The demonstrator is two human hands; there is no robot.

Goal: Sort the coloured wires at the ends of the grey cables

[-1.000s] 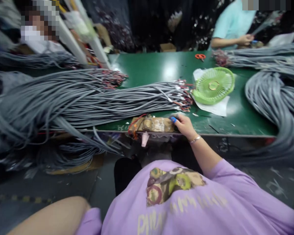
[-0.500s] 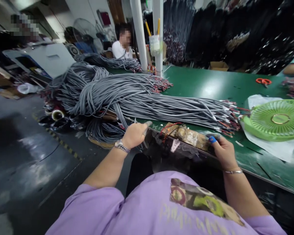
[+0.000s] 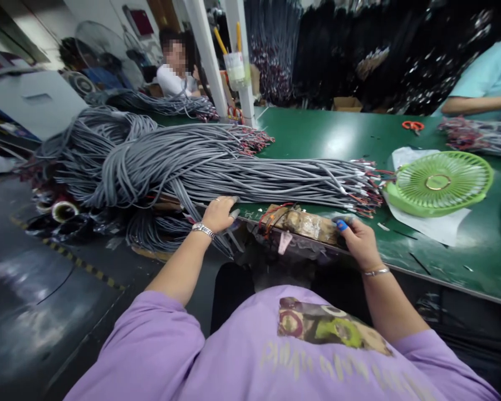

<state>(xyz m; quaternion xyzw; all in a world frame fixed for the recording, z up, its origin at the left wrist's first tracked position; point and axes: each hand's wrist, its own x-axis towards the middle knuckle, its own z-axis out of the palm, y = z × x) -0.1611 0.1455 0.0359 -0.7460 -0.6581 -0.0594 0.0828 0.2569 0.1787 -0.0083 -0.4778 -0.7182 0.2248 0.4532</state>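
since half a second ago, the left hand (image 3: 219, 213) has been carried forward from the table edge onto the near side of the grey cable bundle (image 3: 217, 167), while the right hand (image 3: 359, 240) has stayed at the right end of the brown taped block (image 3: 304, 224).

the green table (image 3: 329, 136) is spread across the view, and most of its left part is covered by the grey cable bundle, which is laid lengthwise with its red and white wire ends (image 3: 365, 186) pointed towards the green fan (image 3: 440, 182). the fan is laid flat on a white sheet (image 3: 438, 231), just beside those wire ends. the brown taped block is set on the near table edge, between the two hands, with red wires looped at its left end.

the left hand is laid over the nearest cables with fingers curled; whether a cable is actually gripped cannot be told. the right hand is closed around the block's right end, a blue cap (image 3: 341, 224) being worn on one fingertip. orange scissors (image 3: 412, 126) are seen far back on the table, near a co-worker's arm (image 3: 478, 103) in a pale blue sleeve.
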